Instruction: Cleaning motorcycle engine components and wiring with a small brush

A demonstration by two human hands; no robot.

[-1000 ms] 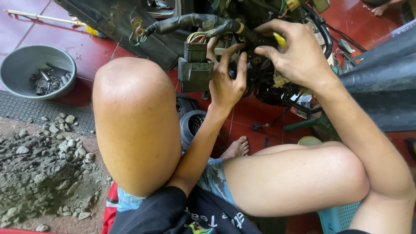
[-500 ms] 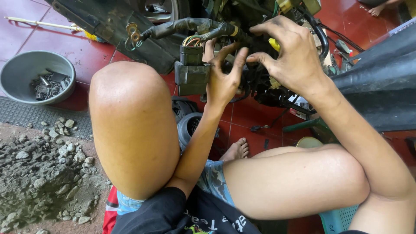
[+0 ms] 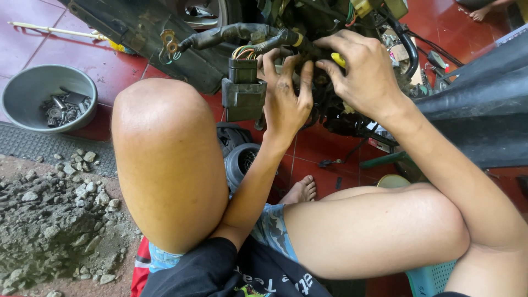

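- The left hand [image 3: 286, 102] was up against the wiring, fingers spread and half curled, fingertips pressing on the black cable bundle [image 3: 242, 34] just right of the dark connector block [image 3: 243, 91].
- The right hand [image 3: 366, 74] sat further right of that block, fingers bent in a loose pinch around a small yellow part [image 3: 338, 59]; how firmly it gripped I could not tell.
- The connector block hung below the bundle, coloured wires [image 3: 243, 52] running into its top, touching the left hand's thumb side.
- Well left of the block, a grey bowl [image 3: 22, 88] lay on the red tiled floor [image 3: 330, 148], holding small metal bits.
- Below and left of the block, a bare knee [image 3: 165, 154] filled the middle.
- The machine's frame above the block was cut off at the top edge.
- What lay behind both palms was hidden.
- The tangle right of the block was too dark to sort out.
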